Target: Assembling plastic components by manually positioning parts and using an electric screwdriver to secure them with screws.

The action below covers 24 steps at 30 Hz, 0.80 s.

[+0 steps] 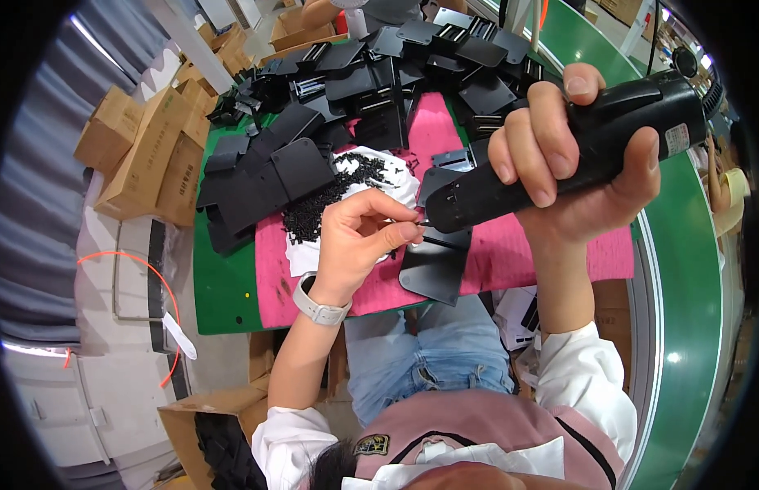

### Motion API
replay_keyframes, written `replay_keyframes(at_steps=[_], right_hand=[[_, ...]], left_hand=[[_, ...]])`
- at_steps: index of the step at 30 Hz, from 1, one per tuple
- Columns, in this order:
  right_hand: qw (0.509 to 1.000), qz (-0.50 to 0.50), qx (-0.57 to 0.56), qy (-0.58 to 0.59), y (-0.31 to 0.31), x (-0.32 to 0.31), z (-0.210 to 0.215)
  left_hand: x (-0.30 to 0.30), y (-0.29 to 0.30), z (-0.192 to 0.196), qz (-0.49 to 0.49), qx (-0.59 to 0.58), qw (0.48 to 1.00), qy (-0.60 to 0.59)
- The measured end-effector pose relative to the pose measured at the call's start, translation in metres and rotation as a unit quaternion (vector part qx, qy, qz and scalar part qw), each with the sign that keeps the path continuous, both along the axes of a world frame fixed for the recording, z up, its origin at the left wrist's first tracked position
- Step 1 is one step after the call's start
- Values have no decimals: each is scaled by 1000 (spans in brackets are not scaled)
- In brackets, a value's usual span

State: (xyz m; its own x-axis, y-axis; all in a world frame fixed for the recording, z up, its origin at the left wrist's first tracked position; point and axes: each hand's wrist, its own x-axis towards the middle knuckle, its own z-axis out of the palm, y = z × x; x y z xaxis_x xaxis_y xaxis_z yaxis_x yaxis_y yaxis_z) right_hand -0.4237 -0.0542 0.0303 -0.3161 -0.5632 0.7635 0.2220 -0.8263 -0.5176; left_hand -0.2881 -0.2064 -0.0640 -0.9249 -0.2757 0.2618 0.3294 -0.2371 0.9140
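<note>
My right hand [563,155] is wrapped round a black electric screwdriver [510,184], which lies tilted with its tip pointing left. Thumb and forefinger of my left hand [363,241] pinch at that tip; what they hold there is probably a small screw, too small to make out surely. Under the tip, a black flat bracket part [435,268] rests on the pink mat [510,253]. Left of it, a heap of small black screws [314,212] is spread on a white cloth [306,260].
Black plates and brackets [347,82] pile up across the far side of the green table [220,302]. Cardboard boxes [155,155] stand at the left. An open carton [224,408] with black pieces sits below. A green-topped conveyor [690,327] runs along the right. Another person is at the far side.
</note>
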Motion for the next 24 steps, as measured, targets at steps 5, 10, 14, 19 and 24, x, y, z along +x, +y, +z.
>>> replay_keyframes(at_steps=[5, 10, 14, 19, 24], right_hand=[[998, -58, 37, -13, -2, 5, -4], [981, -99, 74, -151, -5, 13, -2], [963, -107, 65, -239, 1, 3, -6], [992, -68, 79, -76, 16, -10, -13], [968, -154, 180, 78, 28, -8, -13]], left_hand=[[0, 2, -1, 32, -78, 996, 0], [3, 5, -5, 48, -119, 991, 34], [4, 11, 1, 37, -55, 998, -8], [-5, 12, -7, 136, -146, 980, -18], [-6, 20, -1, 207, -338, 916, -66]])
